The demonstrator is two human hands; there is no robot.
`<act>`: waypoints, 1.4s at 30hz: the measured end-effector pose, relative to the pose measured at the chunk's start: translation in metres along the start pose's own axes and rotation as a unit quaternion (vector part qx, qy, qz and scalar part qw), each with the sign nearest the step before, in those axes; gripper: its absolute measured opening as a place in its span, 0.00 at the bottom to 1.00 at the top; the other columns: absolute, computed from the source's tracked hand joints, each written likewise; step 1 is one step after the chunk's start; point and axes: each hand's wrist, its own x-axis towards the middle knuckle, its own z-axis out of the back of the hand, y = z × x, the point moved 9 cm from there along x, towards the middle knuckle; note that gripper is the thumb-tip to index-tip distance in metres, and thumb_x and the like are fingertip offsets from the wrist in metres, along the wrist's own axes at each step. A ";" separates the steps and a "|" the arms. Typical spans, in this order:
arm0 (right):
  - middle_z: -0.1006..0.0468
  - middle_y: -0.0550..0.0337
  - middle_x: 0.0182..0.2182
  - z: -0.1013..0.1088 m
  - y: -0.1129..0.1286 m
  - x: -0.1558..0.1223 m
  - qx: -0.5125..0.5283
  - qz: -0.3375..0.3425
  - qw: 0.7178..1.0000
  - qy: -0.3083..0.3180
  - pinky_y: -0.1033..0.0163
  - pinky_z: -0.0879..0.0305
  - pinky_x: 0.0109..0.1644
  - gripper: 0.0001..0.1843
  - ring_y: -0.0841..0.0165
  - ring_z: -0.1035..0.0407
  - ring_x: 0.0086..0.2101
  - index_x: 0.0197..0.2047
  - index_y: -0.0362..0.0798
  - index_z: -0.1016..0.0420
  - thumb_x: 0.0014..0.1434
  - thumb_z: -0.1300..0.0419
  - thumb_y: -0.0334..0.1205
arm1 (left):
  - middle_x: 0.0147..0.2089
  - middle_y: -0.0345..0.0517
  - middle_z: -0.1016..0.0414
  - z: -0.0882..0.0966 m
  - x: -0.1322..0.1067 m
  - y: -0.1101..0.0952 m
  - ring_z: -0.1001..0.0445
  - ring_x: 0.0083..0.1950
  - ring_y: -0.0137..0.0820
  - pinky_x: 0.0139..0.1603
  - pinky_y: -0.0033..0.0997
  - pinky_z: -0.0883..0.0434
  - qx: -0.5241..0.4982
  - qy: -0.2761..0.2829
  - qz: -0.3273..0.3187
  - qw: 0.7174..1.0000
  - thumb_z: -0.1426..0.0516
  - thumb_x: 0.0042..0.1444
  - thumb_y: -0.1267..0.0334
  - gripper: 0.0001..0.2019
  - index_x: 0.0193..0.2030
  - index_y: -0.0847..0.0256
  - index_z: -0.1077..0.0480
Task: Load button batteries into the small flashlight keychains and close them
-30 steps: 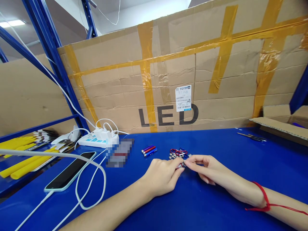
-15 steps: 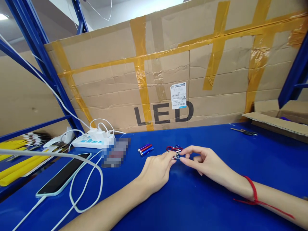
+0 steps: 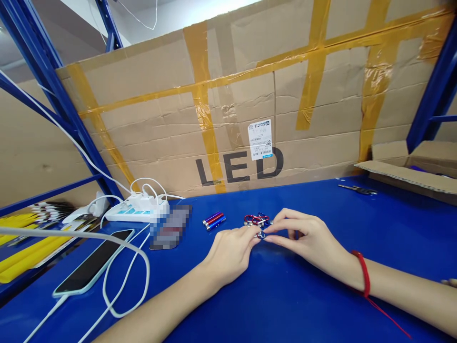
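My left hand (image 3: 230, 252) and my right hand (image 3: 307, 238) rest on the blue table (image 3: 285, 305) with their fingertips meeting. Together they pinch a small metal keychain piece (image 3: 260, 234), too small to make out. Just beyond the fingertips lies a little heap of red and blue carabiner clips (image 3: 257, 220) with small silver parts. Three short coloured tubes (image 3: 213, 221), purple, red and blue, lie side by side to the left of the heap. A red string bracelet (image 3: 361, 278) circles my right wrist.
A phone (image 3: 93, 261) on a looping white cable (image 3: 132, 281) lies at the left, with a white power strip (image 3: 137, 208) behind it. A taped cardboard sheet marked LED (image 3: 239, 169) walls the back. An open carton (image 3: 410, 169) and a dark tool (image 3: 357, 189) sit at the right. Yellow tubes (image 3: 24, 257) fill the left shelf.
The view has swung right and down a little. Both hands stay pinched together at the small piece; my right hand's fingers have curled closer over it.
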 end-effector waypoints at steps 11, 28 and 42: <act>0.26 0.60 0.30 -0.004 -0.004 0.000 -0.005 -0.024 0.999 0.022 0.69 0.41 0.24 0.11 0.77 0.40 0.20 0.33 0.52 0.22 0.53 0.41 0.48 | 0.35 0.40 0.27 -0.003 0.000 -0.002 0.27 0.35 0.30 0.32 0.26 0.35 0.030 0.017 -0.010 0.999 0.58 0.62 0.63 0.10 0.38 0.58 0.38; 0.27 0.61 0.27 -0.009 -0.014 0.000 0.047 -0.073 0.996 0.038 0.69 0.44 0.21 0.11 0.77 0.43 0.19 0.31 0.50 0.21 0.50 0.39 0.48 | 0.37 0.38 0.26 -0.002 -0.001 -0.005 0.27 0.37 0.29 0.32 0.24 0.37 -0.005 0.020 -0.032 0.999 0.58 0.62 0.63 0.10 0.40 0.57 0.38; 0.27 0.60 0.26 -0.012 -0.016 0.000 0.068 -0.089 0.992 0.049 0.68 0.45 0.22 0.13 0.76 0.44 0.20 0.31 0.49 0.22 0.50 0.39 0.50 | 0.38 0.39 0.25 -0.002 0.000 -0.005 0.27 0.38 0.29 0.34 0.25 0.35 -0.003 0.027 -0.030 0.999 0.58 0.62 0.64 0.11 0.41 0.58 0.36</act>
